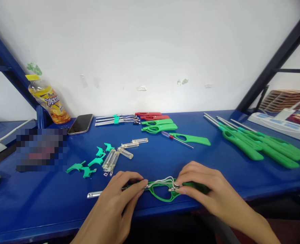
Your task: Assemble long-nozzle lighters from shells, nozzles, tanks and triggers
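Note:
A green lighter shell (pixel 162 194) with a metal tube (pixel 95 194) sticking out to the left lies near the front edge of the blue table (pixel 216 169). White wires (pixel 162 180) run along its top. My left hand (pixel 119 200) pinches the tube end of the shell with curled fingers. My right hand (pixel 205 189) presses down on the shell's right part, fingertips at the wires.
Teal trigger pieces (pixel 88 164) and clear plastic tubes (pixel 119 154) lie behind my left hand. Farther back are red and green shells (pixel 157 122), metal tubes (pixel 116 120), a small screwdriver (pixel 176 139), a phone (pixel 80 124) and a drink bottle (pixel 49 100). Several finished green lighters (pixel 256 144) lie at the right.

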`<state>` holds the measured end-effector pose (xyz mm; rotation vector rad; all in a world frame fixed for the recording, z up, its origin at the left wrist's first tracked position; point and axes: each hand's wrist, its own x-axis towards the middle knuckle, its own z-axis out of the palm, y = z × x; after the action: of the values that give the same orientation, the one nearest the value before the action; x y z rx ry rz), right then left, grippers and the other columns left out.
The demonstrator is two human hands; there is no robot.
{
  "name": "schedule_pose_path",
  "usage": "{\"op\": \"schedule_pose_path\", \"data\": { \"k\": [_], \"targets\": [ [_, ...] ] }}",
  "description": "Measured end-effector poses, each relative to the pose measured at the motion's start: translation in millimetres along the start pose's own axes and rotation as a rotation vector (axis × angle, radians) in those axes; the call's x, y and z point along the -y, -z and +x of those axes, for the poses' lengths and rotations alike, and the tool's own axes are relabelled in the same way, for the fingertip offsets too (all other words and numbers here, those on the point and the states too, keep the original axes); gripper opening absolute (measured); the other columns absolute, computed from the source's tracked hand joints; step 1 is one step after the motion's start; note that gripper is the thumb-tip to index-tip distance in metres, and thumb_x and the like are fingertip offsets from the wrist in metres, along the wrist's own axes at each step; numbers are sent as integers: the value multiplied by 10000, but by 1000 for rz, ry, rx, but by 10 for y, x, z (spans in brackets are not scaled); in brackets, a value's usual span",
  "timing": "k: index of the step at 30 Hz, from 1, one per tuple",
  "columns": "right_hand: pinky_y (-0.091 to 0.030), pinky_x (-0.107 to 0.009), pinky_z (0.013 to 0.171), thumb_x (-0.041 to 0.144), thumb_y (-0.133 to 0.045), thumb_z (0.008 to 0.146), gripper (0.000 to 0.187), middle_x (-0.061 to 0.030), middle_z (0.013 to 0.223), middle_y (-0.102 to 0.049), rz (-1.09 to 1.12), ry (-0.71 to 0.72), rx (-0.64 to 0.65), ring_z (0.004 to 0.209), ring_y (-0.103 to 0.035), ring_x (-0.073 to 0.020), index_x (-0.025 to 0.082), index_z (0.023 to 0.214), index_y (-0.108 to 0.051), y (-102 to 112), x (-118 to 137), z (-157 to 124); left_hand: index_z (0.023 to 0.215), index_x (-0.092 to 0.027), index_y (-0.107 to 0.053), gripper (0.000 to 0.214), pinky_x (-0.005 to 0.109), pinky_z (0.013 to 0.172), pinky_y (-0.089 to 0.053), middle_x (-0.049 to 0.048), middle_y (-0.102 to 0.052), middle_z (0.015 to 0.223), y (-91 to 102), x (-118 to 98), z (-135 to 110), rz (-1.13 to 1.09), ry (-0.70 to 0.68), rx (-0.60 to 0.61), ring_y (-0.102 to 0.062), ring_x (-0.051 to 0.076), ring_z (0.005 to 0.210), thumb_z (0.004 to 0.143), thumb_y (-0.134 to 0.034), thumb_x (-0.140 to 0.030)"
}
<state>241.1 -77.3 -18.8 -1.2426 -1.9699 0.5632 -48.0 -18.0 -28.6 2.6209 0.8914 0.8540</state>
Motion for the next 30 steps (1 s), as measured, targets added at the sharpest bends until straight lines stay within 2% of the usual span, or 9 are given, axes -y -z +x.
{"op": "schedule_pose_path", "data": {
  "k": [6,14,21,30],
  "targets": [
    [-490,-253,864,323,-692,1052,52,47,1016,-738,-23,-17,3,970,-649,-140,332,1062,-742,8,25,-2,1350,-339,-675,391,322,884,-655,41,-672,1272,-7,11,-5,41,-10,14,-705,193,1096,1075,-486,-133],
    [-492,-260,853,333,-688,1054,61,31,1022,-721,-39,-36,3,957,-651,-141,332,1057,-749,7,33,-10,1350,-299,-684,491,345,835,-648,67,-686,1221,2,-16,17,127,-37,17,-699,213,1011,1018,-432,-39],
    [-501,-280,837,348,-681,1054,93,6,1006,-721,-46,-36,14,943,-655,-163,305,1028,-759,20,45,-3,1242,-273,-747,461,322,748,-643,84,-714,1115,-3,-38,67,171,-76,-44,-714,200,878,1003,-429,-39],
    [-501,-274,836,338,-686,1053,81,12,1008,-722,-42,-34,11,946,-658,-154,310,1040,-761,14,36,-8,1233,-262,-738,418,304,740,-629,82,-669,1096,-12,-10,54,144,-76,-19,-690,186,880,1031,-434,-59]
  ]
}}
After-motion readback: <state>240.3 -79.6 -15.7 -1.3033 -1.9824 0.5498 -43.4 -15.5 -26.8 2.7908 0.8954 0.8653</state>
